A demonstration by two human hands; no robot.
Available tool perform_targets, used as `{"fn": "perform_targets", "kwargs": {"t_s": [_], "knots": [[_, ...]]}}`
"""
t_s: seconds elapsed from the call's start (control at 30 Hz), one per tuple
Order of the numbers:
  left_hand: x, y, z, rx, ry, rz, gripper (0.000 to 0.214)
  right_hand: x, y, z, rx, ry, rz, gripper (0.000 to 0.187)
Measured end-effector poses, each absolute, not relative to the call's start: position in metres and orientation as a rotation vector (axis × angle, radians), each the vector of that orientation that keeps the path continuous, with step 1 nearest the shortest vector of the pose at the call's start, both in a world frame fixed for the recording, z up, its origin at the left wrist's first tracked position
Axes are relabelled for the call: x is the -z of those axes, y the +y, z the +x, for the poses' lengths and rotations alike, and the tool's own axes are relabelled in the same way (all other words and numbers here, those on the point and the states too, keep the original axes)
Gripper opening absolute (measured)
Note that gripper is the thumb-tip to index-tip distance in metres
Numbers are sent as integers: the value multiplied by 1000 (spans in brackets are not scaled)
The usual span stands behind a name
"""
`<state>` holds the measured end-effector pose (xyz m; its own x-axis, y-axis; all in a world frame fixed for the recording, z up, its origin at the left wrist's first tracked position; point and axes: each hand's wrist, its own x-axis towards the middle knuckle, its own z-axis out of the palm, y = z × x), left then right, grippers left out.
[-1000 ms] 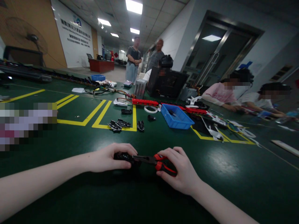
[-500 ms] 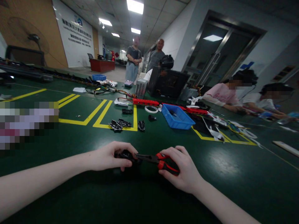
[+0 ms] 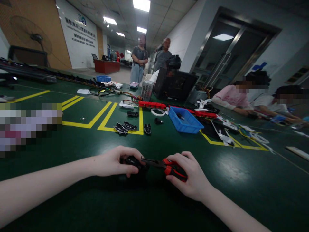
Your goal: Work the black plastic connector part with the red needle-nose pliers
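Note:
Near the front of the green table (image 3: 96,199), my left hand (image 3: 123,162) is closed around a black plastic part (image 3: 132,160), whose kind I cannot make out. My right hand (image 3: 190,177) grips the red and black handles of long-nose pliers (image 3: 166,166). The jaws point left and reach the right end of the black part, by my left fingertips; whether they pinch it I cannot tell. Farther back, several black plastic pieces (image 3: 130,125) lie around a yellow-taped square. A small black cylinder-like piece (image 3: 158,120) lies to their right.
A blue bin (image 3: 185,120) with a dark item inside stands beyond my right hand. Behind it run red power strips (image 3: 152,104), a white tape ring (image 3: 157,112), a metal box (image 3: 146,90) and a black computer case (image 3: 178,85). Co-workers sit at the right; two people stand behind.
The whole view has shifted slightly. Both hands keep their holds on the black part and the pliers, with hardly any movement between them.

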<state>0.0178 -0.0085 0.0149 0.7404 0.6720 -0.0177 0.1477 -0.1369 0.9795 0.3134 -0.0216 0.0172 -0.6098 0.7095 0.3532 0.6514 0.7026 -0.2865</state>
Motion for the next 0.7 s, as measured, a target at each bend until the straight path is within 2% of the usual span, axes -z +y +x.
{"fn": "perform_targets", "kwargs": {"t_s": [0.33,0.7], "knots": [[-11,-4,18,-565,617,1779,15,-14,-22,310,-149,-2497,-1048,30],[-8,-3,20,-564,623,1727,16,-15,-23,308,-182,-2496,-1059,29]]}}
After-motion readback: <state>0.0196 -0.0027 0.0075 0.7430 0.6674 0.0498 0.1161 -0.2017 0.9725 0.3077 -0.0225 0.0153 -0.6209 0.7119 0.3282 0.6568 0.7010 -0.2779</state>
